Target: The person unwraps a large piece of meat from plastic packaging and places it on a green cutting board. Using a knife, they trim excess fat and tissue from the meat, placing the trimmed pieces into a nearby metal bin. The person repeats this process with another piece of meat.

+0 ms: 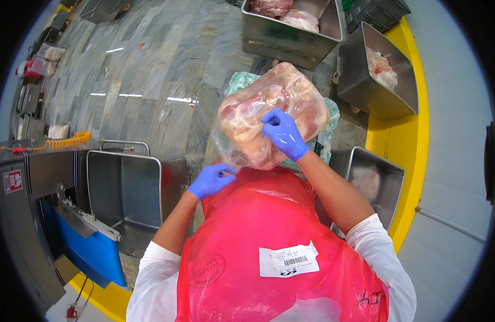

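Note:
In front of me is a clear plastic bag packed with large pieces of raw meat. It rests on green plastic sheeting, and a dark crate partly shows below. My right hand, in a blue glove, lies against the top of the bag with curled fingers, seemingly pinching the film. At the bag's near left corner my left hand, also blue-gloved, has thumb and fingers closed on the loose plastic edge. A red plastic apron with a white label covers my front.
Metal tubs with meat stand ahead and at the right. Another tub is by my right elbow. On the left are a deep metal tub and a machine with a blue belt. A yellow kerb borders the wall.

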### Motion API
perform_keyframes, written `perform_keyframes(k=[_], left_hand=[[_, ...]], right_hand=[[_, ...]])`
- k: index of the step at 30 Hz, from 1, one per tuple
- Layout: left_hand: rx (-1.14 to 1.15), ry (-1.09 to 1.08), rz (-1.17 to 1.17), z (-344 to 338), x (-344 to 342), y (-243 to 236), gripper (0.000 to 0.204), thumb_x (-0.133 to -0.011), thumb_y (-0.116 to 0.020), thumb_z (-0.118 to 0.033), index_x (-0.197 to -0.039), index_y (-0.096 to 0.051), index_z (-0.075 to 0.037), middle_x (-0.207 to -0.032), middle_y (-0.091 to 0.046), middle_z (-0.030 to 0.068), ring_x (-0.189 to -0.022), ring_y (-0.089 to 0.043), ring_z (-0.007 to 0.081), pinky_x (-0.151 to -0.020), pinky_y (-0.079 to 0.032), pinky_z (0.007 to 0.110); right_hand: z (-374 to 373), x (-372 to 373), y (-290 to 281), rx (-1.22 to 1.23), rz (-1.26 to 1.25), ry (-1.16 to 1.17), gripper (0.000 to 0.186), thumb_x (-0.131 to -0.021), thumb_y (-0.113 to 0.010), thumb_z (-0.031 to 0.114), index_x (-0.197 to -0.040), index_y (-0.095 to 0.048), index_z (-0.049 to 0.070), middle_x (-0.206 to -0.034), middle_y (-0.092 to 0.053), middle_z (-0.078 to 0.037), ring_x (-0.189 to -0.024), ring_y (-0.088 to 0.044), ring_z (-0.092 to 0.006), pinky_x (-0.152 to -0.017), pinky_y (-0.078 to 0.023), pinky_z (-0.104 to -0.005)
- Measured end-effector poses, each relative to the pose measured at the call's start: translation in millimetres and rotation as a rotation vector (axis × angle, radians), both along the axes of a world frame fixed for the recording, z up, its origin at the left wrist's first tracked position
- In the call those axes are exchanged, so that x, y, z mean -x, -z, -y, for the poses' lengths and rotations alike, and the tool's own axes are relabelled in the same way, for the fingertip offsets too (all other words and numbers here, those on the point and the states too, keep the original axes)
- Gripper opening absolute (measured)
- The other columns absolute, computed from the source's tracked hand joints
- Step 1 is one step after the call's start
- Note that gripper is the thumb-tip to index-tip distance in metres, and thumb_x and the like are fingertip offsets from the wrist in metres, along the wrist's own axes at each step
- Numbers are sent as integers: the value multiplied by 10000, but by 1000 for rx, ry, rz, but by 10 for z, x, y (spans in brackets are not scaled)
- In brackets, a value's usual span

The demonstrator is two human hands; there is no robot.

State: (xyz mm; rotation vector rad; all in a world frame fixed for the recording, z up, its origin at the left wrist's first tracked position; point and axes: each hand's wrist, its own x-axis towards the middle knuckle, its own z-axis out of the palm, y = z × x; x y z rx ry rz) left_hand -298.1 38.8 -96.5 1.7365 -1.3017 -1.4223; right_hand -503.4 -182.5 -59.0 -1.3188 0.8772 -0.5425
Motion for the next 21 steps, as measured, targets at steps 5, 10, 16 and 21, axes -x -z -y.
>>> perform_keyframes(k=[5,10,16,21], left_hand=[[130,-399,-6,136,871,450,343,-898,-779,-229,-1171,-684,-44,-972,-732,88,-815,-672,197,-768,-559,355],[367,1,294,-70,1024,610,226,-922,-729,-214,-1109,-711,-89,-1017,-701,114,-866,-695,313,-749,-562,418],[411,230,376,-57,1136,152,207,-893,-701,-157,-1095,-722,-115,-935,-641,128,-867,-666,348,-720,-548,449],[333,564,535,200,1325,5,276,-892,-689,-142,-1167,-715,-139,-930,-625,124,-858,-656,346,-714,-540,455]], right_hand=[[56,68,28,77,16,-123,146,-877,-616,5,-1021,-636,-13,-877,-669,-64,-797,-636,-123,-713,-531,-285],[69,386,-205,303,-80,-146,153,-909,-688,93,-1013,-670,-19,-885,-705,-81,-798,-655,-129,-704,-534,-301],[-112,1101,-95,259,-764,-753,235,-912,-750,233,-887,-724,1,-713,-686,-93,-601,-643,-196,-623,-531,-355],[-458,1171,467,-463,-399,-392,374,-942,-735,329,-809,-706,-19,-679,-661,-90,-551,-621,-171,-536,-507,-317]])
